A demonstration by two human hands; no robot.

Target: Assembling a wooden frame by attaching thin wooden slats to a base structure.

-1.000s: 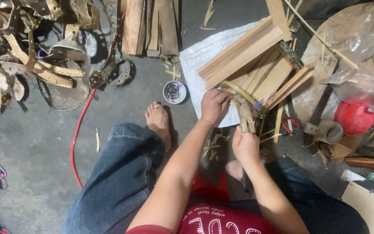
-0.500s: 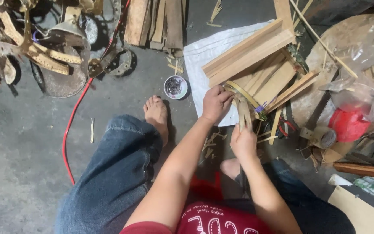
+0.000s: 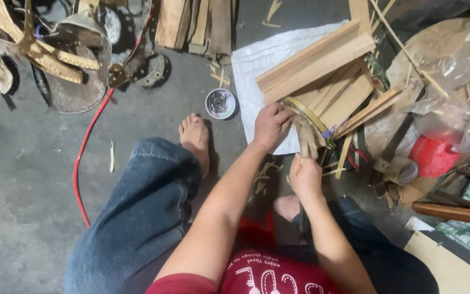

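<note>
The left hand (image 3: 270, 126) is clamped on the top of a short wooden piece (image 3: 303, 139), and the right hand (image 3: 305, 175) is closed around its lower end. The piece lies between the hands, its long axis running from the right hand up and away toward the stacked planks (image 3: 314, 60) just beyond the left hand.

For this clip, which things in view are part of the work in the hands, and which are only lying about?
In hand:
- left hand gripping the curved bamboo strip
- right hand on the upright bamboo piece
- wooden slats under the work

Lying about:
- small round tin
- red hose
- red object in plastic
- planks at the top
</note>
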